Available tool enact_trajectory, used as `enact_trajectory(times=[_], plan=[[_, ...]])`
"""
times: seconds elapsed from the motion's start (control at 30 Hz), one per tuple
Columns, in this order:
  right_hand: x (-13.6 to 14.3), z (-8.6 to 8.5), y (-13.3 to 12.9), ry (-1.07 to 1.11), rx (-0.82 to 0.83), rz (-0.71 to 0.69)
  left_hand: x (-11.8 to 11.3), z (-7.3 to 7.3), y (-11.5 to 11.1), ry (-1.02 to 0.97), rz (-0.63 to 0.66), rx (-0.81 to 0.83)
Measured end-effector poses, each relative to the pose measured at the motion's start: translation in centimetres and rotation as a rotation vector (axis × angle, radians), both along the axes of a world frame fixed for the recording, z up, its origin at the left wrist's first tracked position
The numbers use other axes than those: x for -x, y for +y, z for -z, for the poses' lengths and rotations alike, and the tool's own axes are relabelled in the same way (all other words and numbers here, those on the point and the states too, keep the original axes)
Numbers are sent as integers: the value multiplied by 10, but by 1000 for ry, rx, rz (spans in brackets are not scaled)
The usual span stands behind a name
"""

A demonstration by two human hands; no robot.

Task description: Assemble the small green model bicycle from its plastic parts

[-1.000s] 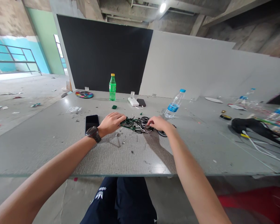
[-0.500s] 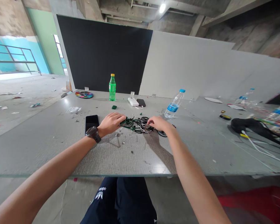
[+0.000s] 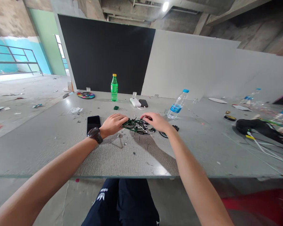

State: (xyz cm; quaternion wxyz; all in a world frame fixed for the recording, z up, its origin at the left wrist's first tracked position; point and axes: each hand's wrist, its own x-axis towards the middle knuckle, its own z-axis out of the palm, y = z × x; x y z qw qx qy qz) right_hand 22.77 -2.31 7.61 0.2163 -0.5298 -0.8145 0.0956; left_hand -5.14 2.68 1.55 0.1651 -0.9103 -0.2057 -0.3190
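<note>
A small model bicycle (image 3: 135,126), dark green with thin spoked wheels, lies on the table amid loose black and silver parts. At its left end my left hand (image 3: 114,123) is closed, the fingertips gripping that end. Above its right half hovers my right hand (image 3: 157,121), fingers bent and thumb close to the forefinger; whatever they hold is too small to make out. Partly behind my right wrist lies a loose wheel (image 3: 163,134), with a small black part (image 3: 175,127) beside it.
A phone (image 3: 93,121) lies left of my left hand. Behind stand a green bottle (image 3: 114,89) and a tilted water bottle (image 3: 176,106). A white power bank (image 3: 135,102), a paint palette (image 3: 85,95), and a tape roll (image 3: 230,118) are farther out. Black headgear with cables (image 3: 254,127) lies right.
My right hand has moved left and slightly away from me, over the bicycle's middle. More of the small black part by my right wrist now shows. My left hand stays in place.
</note>
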Motion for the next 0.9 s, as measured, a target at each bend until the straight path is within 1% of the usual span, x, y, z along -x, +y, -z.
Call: enact_trajectory(times=[0.1, 0.23, 0.33, 0.47, 0.63, 0.9], plan=[[14, -1, -6, 47, -83, -80, 0, 1, 1, 2, 3, -3], [26, -2, -13, 33, -152, -131, 0, 4, 3, 34, 31, 7], [30, -1, -15, -25, -204, -160, -1, 4, 3, 64, 32, 26], [33, 2, -13, -160, -294, -179, -3, 4, 1, 79, 25, 31], [34, 5, -11, -228, -294, -196, -4, 2, -1, 93, 33, 36], [35, 5, -13, -283, -303, -215, -5, 2, -2, 115, 24, 36]])
